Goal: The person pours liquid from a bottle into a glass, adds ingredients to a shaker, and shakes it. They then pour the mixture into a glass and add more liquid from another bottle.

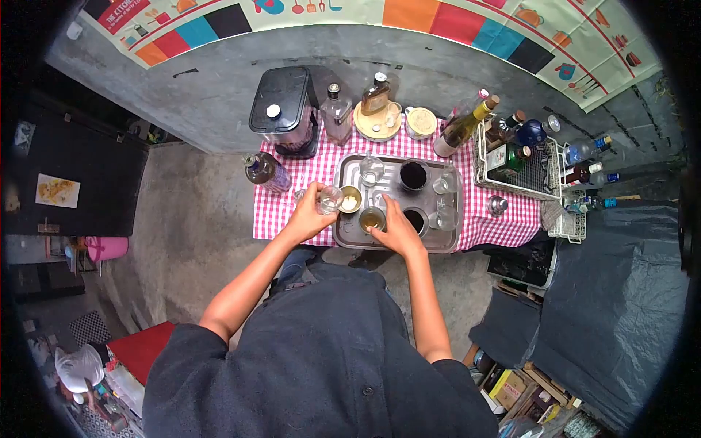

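My left hand (310,215) is closed around a clear glass (330,199) at the left edge of a grey tray (353,237). Beside that glass stands a glass with pale contents (350,198). My right hand (398,230) has its thumb and fingers around a glass of amber liquid (372,219), which rests on the tray. Two glasses of dark liquid, one at the back (412,175) and one just right of my right hand (417,220), are on the tray too. An empty-looking glass (371,171) stands at the tray's back left, and several clear glasses (444,217) line its right side.
A checkered cloth (504,219) covers the table. Behind the tray are a black dispenser (281,102), a clear bottle (336,117), a yellow plate (376,130) and a wine bottle (461,131). Another bottle (268,172) stands left; a wire basket (518,191) holds bottles at right.
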`<state>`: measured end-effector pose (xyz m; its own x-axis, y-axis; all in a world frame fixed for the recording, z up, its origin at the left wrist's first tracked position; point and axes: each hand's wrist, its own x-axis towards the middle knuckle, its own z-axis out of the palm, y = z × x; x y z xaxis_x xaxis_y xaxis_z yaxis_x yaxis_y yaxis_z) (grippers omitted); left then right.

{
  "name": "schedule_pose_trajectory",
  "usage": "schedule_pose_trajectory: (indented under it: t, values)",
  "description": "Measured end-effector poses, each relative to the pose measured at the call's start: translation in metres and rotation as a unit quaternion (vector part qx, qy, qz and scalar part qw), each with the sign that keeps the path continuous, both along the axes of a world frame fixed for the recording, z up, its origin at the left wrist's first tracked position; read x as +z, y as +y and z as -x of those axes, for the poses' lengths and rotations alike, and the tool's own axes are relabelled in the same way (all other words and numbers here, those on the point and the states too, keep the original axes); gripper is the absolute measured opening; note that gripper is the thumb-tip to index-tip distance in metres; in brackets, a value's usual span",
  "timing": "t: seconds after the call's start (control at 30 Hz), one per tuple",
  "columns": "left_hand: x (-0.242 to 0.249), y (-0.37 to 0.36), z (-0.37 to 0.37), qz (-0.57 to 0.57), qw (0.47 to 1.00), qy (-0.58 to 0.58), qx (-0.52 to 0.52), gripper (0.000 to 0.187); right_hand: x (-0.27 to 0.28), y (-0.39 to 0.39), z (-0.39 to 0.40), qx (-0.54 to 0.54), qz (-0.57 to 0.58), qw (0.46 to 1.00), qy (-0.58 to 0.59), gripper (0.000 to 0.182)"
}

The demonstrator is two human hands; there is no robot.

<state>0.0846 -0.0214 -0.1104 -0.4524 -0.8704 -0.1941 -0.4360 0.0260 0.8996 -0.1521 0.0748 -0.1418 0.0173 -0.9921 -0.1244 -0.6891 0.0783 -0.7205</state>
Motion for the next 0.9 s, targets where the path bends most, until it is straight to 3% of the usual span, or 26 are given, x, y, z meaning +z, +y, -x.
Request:
schedule_pose_trajectory:
  t: [0.13, 0.2, 0.27, 0.33, 0.43, 0.53, 0.67, 0.7, 0.9]
  values:
    - [0.022, 0.004, -0.026, 0.013, 0.999, 0.042, 0.003, 0.051, 0.037, -0.001, -0.012, -0.037, -0.018, 0.999, -0.017, 0.088]
    - [0.021, 0.004, -0.044, -0.041, 0.987, 0.151, 0.039, 0.051, 0.049, -0.006, -0.024, -0.042, -0.023, 0.999, -0.027, 0.085]
    - [0.016, 0.001, -0.066, -0.024, 0.988, 0.144, 0.049, 0.052, 0.056, -0.011, -0.04, -0.032, 0.033, 0.998, -0.048, 0.081]
    - [0.026, -0.004, -0.082, -0.054, 0.966, 0.248, 0.056, 0.052, 0.067, -0.019, -0.062, -0.053, 0.036, 0.996, -0.066, 0.073]
    - [0.033, -0.014, -0.114, -0.021, 0.971, 0.218, 0.097, 0.042, 0.095, -0.039, -0.098, -0.033, 0.102, 0.984, -0.143, 0.062]
    - [0.027, -0.036, -0.15, 0.014, 0.972, 0.2, 0.126, 0.035, 0.107, -0.06, -0.132, -0.003, 0.106, 0.986, -0.127, 0.061]
    - [0.011, -0.072, -0.181, 0.035, 0.973, 0.184, 0.133, 0.033, 0.106, -0.096, -0.175, 0.012, 0.107, 0.987, -0.119, 0.068]
    - [0.007, -0.081, -0.185, 0.03, 0.971, 0.2, 0.127, 0.033, 0.102, -0.106, -0.182, 0.021, 0.118, 0.991, -0.065, 0.073]
    - [-0.01, -0.11, -0.203, -0.024, 0.965, 0.247, 0.083, 0.034, 0.071, -0.161, -0.22, 0.002, 0.093, 0.995, -0.024, 0.081]
